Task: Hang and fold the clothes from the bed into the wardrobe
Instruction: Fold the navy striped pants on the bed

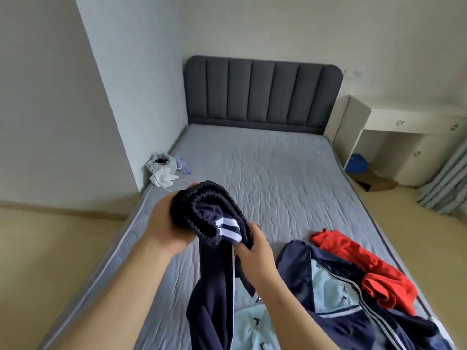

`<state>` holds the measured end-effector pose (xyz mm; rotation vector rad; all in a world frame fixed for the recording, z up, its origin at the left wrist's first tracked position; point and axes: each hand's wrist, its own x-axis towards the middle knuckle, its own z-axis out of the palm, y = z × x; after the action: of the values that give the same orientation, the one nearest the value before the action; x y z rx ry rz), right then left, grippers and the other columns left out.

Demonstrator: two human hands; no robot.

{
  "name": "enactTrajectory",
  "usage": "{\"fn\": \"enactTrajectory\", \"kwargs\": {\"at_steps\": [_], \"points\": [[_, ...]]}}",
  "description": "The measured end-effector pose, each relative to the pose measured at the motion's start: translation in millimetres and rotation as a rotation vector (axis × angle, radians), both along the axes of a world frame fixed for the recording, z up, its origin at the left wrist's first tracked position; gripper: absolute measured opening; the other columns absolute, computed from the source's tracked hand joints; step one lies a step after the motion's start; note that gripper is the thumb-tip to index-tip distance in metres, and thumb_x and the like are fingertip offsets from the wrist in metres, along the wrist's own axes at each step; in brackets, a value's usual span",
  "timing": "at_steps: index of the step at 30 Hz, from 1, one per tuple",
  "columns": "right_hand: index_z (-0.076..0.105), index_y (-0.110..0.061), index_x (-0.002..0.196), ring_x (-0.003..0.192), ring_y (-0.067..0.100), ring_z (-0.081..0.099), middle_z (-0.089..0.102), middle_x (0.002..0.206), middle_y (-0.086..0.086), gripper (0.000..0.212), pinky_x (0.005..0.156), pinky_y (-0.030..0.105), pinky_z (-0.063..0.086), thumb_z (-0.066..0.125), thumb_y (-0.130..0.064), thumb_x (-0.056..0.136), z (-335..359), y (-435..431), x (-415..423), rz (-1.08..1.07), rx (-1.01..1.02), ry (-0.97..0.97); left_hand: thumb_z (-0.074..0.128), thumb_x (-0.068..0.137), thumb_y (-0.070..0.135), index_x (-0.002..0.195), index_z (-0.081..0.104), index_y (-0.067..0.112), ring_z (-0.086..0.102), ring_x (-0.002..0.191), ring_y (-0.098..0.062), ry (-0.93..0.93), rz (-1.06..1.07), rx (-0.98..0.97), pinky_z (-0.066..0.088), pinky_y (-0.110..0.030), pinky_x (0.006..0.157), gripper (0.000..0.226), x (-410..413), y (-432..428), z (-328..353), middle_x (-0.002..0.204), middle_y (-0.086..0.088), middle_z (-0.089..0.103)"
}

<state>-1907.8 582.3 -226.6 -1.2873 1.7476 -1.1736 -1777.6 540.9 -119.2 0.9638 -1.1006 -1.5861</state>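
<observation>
Navy track trousers (214, 281) with white side stripes hang above the near end of the bed (278, 178). My left hand (166, 228) grips the elastic waistband from the left. My right hand (255, 251) pinches the waistband's other side by the white stripes. The legs dangle down towards the mattress. To the right on the bed lie a navy jacket (341, 306) with white stripes and pale blue lining, and a red garment (364, 261) partly over it. A pale blue cloth (255, 327) with small dark prints lies under my right forearm.
A dark grey padded headboard (262, 92) stands at the far end. A white bag with bits and a cord (164, 168) sits at the bed's left edge by the wall. A cream desk (404, 137), a cardboard box (376, 183) and a curtain (447, 183) are at the right.
</observation>
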Motion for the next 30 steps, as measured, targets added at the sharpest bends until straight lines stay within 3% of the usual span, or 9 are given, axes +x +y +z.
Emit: {"fn": "enactTrajectory", "kwargs": {"at_steps": [3,5,8,11,16,20,23,27,30], "points": [[0.054,-0.034,0.102,0.094,0.012,0.059,0.063,0.104,0.000,0.034,0.079,0.021,0.047,0.050,-0.003,0.089,68.1,-21.1,-0.5,-0.049,-0.216,-0.184,0.033,0.090,-0.007,0.069,0.057,0.013,0.061,0.050,-0.001,0.346,-0.007,-0.051,0.051,-0.018,0.055,0.038,4.2,-12.4,48.2,0.051,0.009,0.063],[0.054,-0.031,0.104,0.095,0.017,0.057,0.061,0.107,0.005,0.035,0.079,0.024,0.045,0.048,-0.001,0.088,112.7,-34.9,-0.7,-0.104,-0.365,-0.176,0.045,0.080,0.024,0.080,0.063,0.010,0.066,0.076,-0.018,0.540,-0.144,-0.059,0.052,-0.028,0.077,0.022,14.4,-26.5,78.8,0.078,-0.006,0.067],[0.050,-0.044,0.093,0.092,0.011,0.056,0.059,0.105,0.000,0.038,0.072,0.018,0.040,0.050,-0.007,0.087,169.6,-43.5,3.0,-0.124,-0.537,-0.167,0.054,0.074,0.052,0.120,0.057,0.011,0.060,0.112,-0.027,0.541,-0.200,-0.213,0.042,-0.043,0.100,0.062,31.9,-34.4,104.6,0.120,-0.012,0.063],[0.048,-0.051,0.091,0.096,0.007,0.055,0.057,0.108,-0.005,0.036,0.072,0.019,0.040,0.052,-0.016,0.088,204.2,-43.3,4.6,-0.130,-0.618,-0.143,0.077,0.061,0.054,0.141,0.034,0.014,0.044,0.130,-0.026,0.416,-0.336,-0.452,0.040,-0.044,0.105,0.099,40.6,-35.9,117.2,0.142,-0.011,0.045],[0.049,-0.045,0.090,0.084,0.000,0.058,0.061,0.097,-0.008,0.035,0.062,0.009,0.042,0.056,-0.011,0.086,208.0,-39.2,-1.1,-0.105,-0.565,-0.065,0.092,0.047,0.035,0.135,0.016,0.048,0.061,0.107,-0.010,0.288,-0.245,-0.495,0.055,-0.031,0.078,0.117,46.5,-41.4,108.4,0.119,0.011,0.057],[0.056,-0.033,0.083,0.056,0.006,0.051,0.060,0.072,-0.009,0.036,0.049,0.015,0.038,0.052,0.002,0.080,178.9,-34.3,-15.0,-0.067,-0.330,-0.018,0.059,0.083,0.008,0.124,0.042,0.039,0.065,0.073,-0.013,0.094,0.104,-0.286,0.053,-0.026,0.055,0.054,38.3,-45.8,91.0,0.094,0.000,0.062],[0.058,-0.023,0.085,0.046,0.008,0.041,0.053,0.061,-0.005,0.023,0.043,0.020,0.034,0.048,-0.002,0.084,159.9,-34.6,-22.8,-0.062,-0.166,0.025,0.046,0.085,0.009,0.101,0.057,0.033,0.058,0.083,-0.020,-0.216,0.124,-0.143,0.049,-0.030,0.064,0.030,37.4,-54.4,76.7,0.099,-0.007,0.060],[0.062,-0.019,0.092,0.059,0.009,0.052,0.061,0.072,-0.006,0.010,0.052,0.020,0.041,0.055,-0.013,0.089,146.2,-35.0,-25.9,-0.109,-0.171,0.047,0.043,0.080,0.008,0.083,0.065,0.025,0.055,0.107,-0.032,-0.454,0.124,-0.078,0.046,-0.041,0.089,0.028,46.6,-59.1,57.2,0.112,-0.013,0.061],[0.060,-0.022,0.091,0.075,0.010,0.057,0.061,0.076,-0.013,0.006,0.064,0.023,0.045,0.055,-0.018,0.089,146.7,-37.4,-31.4,-0.170,-0.221,0.155,0.060,0.082,0.019,0.085,0.064,0.017,0.060,0.097,-0.027,-0.528,0.165,-0.127,0.048,-0.036,0.082,0.005,52.3,-61.0,57.5,0.102,-0.010,0.065]]}}
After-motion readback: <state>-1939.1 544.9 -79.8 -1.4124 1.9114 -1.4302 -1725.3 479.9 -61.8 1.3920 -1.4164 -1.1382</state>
